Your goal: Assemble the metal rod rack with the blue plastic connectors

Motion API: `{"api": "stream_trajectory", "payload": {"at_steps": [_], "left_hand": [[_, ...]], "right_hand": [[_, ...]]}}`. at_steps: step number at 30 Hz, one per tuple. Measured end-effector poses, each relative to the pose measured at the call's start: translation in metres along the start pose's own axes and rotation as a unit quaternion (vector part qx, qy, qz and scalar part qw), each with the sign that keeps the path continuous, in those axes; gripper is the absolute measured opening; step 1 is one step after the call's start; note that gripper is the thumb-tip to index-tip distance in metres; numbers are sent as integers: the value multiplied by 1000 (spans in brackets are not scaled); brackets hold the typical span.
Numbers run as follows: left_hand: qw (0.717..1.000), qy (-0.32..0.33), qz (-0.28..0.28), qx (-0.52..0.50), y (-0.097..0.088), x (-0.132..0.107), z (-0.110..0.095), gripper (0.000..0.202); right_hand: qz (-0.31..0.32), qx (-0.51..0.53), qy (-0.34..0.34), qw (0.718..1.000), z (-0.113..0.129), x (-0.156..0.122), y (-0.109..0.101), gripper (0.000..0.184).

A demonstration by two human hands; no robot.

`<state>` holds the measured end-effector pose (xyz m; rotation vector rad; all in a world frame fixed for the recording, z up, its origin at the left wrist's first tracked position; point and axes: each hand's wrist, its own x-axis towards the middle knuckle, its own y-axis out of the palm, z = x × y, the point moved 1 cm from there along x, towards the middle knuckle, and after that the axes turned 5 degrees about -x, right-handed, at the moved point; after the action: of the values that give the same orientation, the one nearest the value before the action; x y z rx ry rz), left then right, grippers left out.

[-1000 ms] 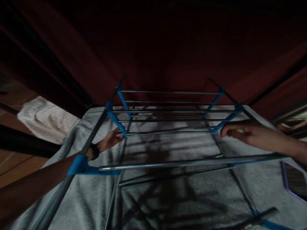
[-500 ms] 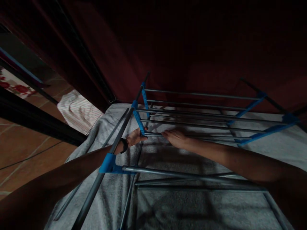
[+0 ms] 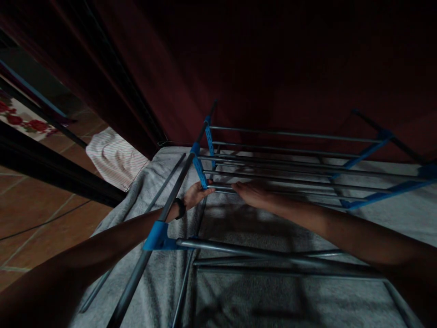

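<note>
A rack of grey metal tubes with blue plastic brackets lies across the grey blanket. My left hand (image 3: pixel 196 195), with a dark band on its wrist, is closed around the lower end of the left blue bracket (image 3: pixel 200 172). That bracket joins an upright tube (image 3: pixel 177 182). To the right, my right hand (image 3: pixel 251 194) is closed over a metal rod (image 3: pixel 221 187) that runs into the bracket's lower end. Its fingertips are mostly hidden from above. Nearer to me, a blue connector (image 3: pixel 157 234) joins the same upright to a thick crossbar (image 3: pixel 239 248).
Grey blanket (image 3: pixel 164 282) lies under the rack, with more tubes on it. Dark red curtain (image 3: pixel 273 68) hangs behind. At left are a black frame bar (image 3: pixel 68 168), striped cloth (image 3: pixel 118 157) and tiled floor (image 3: pixel 30 214). Another sloping blue bracket (image 3: pixel 382 196) is at the right.
The view has shifted slightly, so the rack appears a little further right. Both hands keep their places at the bracket and rod, with only slight movement.
</note>
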<state>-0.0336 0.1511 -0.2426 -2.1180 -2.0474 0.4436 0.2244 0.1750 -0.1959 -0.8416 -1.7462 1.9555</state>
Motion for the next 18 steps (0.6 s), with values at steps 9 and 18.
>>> {"api": "stream_trajectory", "payload": {"at_steps": [9,18], "left_hand": [[978,26,-33,202,-6,5,8,58],[968,1,-30,248,-4,-4,-10,68]], "right_hand": [[-16,-15,7,1000,-4,-2,-2,58],[-39,18,15,999,-10,-3,-2,57]]}}
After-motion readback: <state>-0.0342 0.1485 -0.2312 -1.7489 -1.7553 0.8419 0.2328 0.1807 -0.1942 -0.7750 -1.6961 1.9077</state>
